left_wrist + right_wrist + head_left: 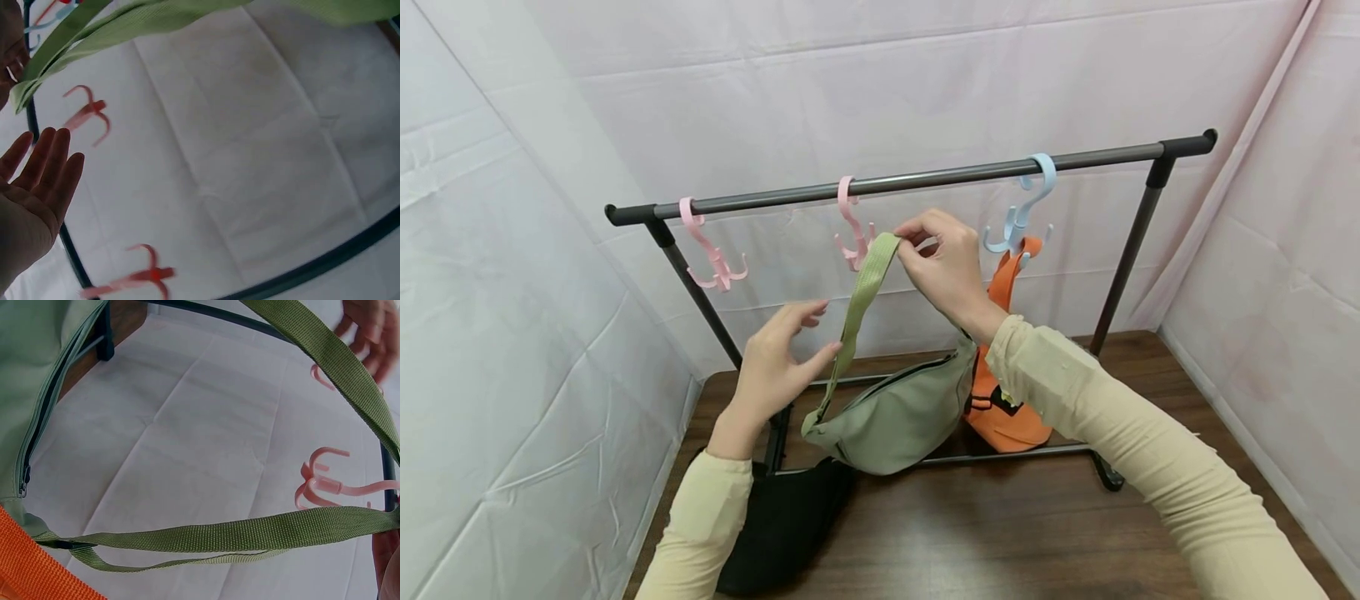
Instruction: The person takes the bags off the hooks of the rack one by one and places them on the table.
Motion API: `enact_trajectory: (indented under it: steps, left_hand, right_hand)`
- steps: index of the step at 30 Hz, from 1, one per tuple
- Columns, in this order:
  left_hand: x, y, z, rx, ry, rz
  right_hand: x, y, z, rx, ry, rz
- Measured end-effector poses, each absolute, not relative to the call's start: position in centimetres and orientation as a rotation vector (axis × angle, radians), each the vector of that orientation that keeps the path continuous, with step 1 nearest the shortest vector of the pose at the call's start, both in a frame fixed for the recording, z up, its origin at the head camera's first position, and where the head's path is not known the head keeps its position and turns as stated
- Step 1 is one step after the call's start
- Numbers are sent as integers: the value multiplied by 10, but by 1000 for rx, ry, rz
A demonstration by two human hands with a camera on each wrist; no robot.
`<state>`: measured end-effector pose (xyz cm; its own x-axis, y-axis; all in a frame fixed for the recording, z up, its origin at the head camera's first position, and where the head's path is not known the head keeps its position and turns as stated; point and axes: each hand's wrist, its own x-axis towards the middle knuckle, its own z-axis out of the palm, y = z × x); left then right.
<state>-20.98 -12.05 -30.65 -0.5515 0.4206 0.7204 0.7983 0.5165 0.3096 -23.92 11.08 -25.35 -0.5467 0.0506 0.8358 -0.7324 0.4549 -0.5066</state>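
Observation:
A sage-green waist bag (898, 417) hangs by its lighter green strap (867, 287), which rises to a fold at the top. My right hand (947, 258) pinches that fold between thumb and fingers, close beside the middle pink hook (852, 225). To the left of the strap is my left hand (778, 358), fingers extended and thumb near the webbing; the left wrist view shows this hand (40, 187) with nothing in it. In the right wrist view the strap (250, 532) spreads into a loop, with the bag's zipper (47, 406) at the left.
A dark metal rack (925, 177) carries another pink hook (711, 250) at left and a blue hook (1026, 204) at right. From the blue one hangs an orange bag (1011, 429). A black bag (786, 525) lies on the wooden table (985, 533) at front left. White cloth walls surround it.

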Motion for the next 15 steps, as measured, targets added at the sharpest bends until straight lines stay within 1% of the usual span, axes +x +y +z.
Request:
enact_trajectory:
  steps: [7,10,15]
  left_hand:
    - [-196,-141,-356,-829,-2318,-1191]
    - [-185,-143,-371,-738,-2374,-1322]
    - [-174,-142,-405,-455,-2512,-1644]
  right_hand:
    - [-239,110,-254,558,-1872,1202]
    - [-239,109,-254,557,-1882,1210]
    - [-238,109,-253,572,-1876,1186]
